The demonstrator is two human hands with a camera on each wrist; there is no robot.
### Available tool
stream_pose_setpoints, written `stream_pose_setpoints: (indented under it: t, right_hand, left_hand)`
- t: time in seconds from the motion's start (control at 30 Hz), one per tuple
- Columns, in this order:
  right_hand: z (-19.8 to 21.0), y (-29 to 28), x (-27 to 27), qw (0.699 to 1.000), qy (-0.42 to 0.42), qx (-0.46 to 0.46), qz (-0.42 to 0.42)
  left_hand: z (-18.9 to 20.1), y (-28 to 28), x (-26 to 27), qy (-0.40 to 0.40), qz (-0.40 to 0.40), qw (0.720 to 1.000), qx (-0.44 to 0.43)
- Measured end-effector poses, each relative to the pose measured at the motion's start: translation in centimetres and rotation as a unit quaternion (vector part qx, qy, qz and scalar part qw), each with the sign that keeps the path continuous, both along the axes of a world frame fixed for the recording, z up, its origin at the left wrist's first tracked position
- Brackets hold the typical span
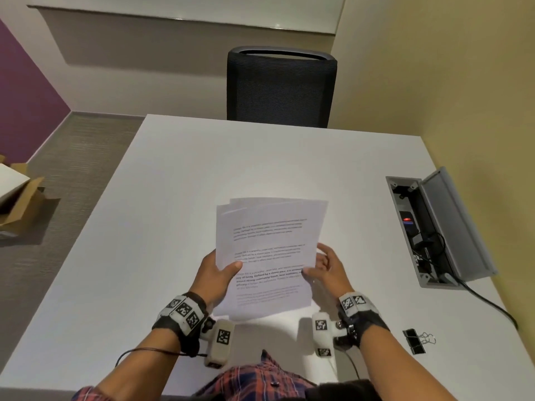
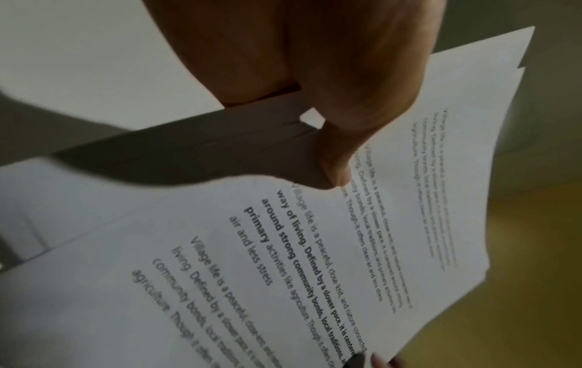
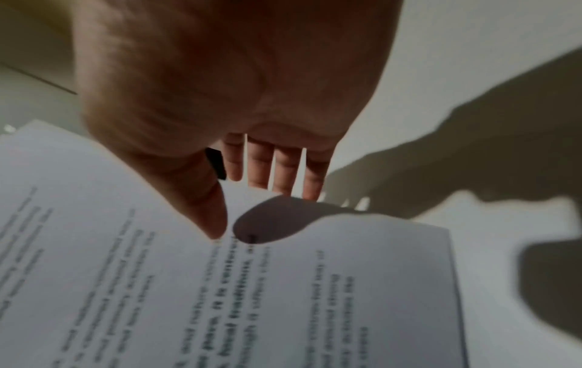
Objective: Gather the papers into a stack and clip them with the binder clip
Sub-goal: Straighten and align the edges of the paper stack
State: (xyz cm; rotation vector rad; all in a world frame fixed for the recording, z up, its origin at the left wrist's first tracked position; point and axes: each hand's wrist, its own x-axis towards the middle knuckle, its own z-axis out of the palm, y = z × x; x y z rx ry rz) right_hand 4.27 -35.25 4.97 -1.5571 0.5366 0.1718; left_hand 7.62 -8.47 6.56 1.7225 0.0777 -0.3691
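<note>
Several printed white papers (image 1: 269, 235) are held loosely fanned, tilted up above the white table (image 1: 173, 183) in front of me. My left hand (image 1: 217, 273) grips their left edge, thumb on the top sheet and fingers underneath; in the left wrist view the left hand (image 2: 315, 87) pinches the papers (image 2: 315, 249). My right hand (image 1: 330, 270) holds the right edge. In the right wrist view the right hand (image 3: 220, 87) has its thumb tip on the papers (image 3: 126, 274), and its straight fingers reach behind the far edge. A black binder clip (image 1: 415, 341) lies on the table to my right.
An open grey cable box (image 1: 434, 230) is set into the table at the right, with a black cable (image 1: 492, 302) running from it toward the near edge. A black chair (image 1: 280, 88) stands beyond the far edge. A cardboard box (image 1: 17, 198) sits on the floor at left.
</note>
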Motion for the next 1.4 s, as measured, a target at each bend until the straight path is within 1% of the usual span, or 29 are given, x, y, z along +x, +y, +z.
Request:
stream_pose_setpoints:
  t: [0.07,0.13,0.23,0.37,0.43,0.5,0.57,0.67,0.8,0.87,0.93,1.0,1.07,1.23,1.4]
  right_hand:
    - [2.3,0.1,1.2,0.998,-0.055,0.006,-0.005]
    - [4.4,0.4,1.8,0.996,-0.088,0.003,-0.02]
    - [6.6,0.6,1.8,0.99,-0.138,0.006,-0.034]
    - [7.3,0.2,1.0,0.977,-0.206,-0.048,-0.033]
    - [7.2,0.0,0.5,0.972,-0.225,-0.057,-0.024]
    - [6.4,0.1,0.1,0.976,-0.209,-0.052,-0.018]
    - [5.4,0.6,-0.4,0.982,-0.179,-0.053,-0.029]
    - [4.2,1.5,-0.9,0.985,-0.146,-0.063,-0.069]
    - [4.3,1.9,-1.1,0.983,-0.151,-0.064,-0.084]
    - [4.8,1.7,-0.9,0.981,-0.168,-0.056,-0.084]
    - [5.2,1.3,-0.9,0.98,-0.176,-0.054,-0.07]
    - [4.9,0.9,-0.8,0.982,-0.166,-0.066,-0.054]
    - [4.2,0.8,-1.0,0.986,-0.144,-0.063,-0.05]
    - [2.9,1.8,-1.3,0.99,-0.117,-0.032,-0.07]
    - [3.1,3.3,-0.7,0.985,-0.132,-0.033,-0.105]
  left_hand:
    - [1.6,-0.5,0.2,-0.023,-0.027,0.999,-0.007]
    - [2.6,-0.9,0.6,-0.053,-0.053,0.997,0.003]
    - [3.7,-1.1,1.1,-0.087,-0.056,0.995,0.005]
    - [4.9,-1.5,1.3,-0.128,-0.027,0.991,-0.005]
    - [5.5,-1.7,1.3,-0.148,-0.012,0.989,-0.021]
    - [5.5,-2.1,1.0,-0.15,-0.017,0.988,-0.039]
    - [4.6,-2.7,0.5,-0.125,-0.014,0.991,-0.052]
    - [3.1,-3.5,-0.4,-0.098,0.034,0.993,-0.058]
    - [3.0,-4.2,-0.8,-0.082,0.075,0.991,-0.08]
    - [3.6,-4.2,-0.4,-0.095,0.084,0.989,-0.082]
    - [4.4,-4.1,0.0,-0.119,0.075,0.987,-0.075]
    - [4.7,-3.9,0.1,-0.149,0.07,0.985,-0.055]
    - [4.3,-3.8,-0.1,-0.157,0.083,0.983,-0.04]
    - [3.3,-4.5,-1.1,-0.1,0.128,0.982,-0.096]
    - [3.5,-5.6,-1.1,-0.078,0.147,0.977,-0.136]
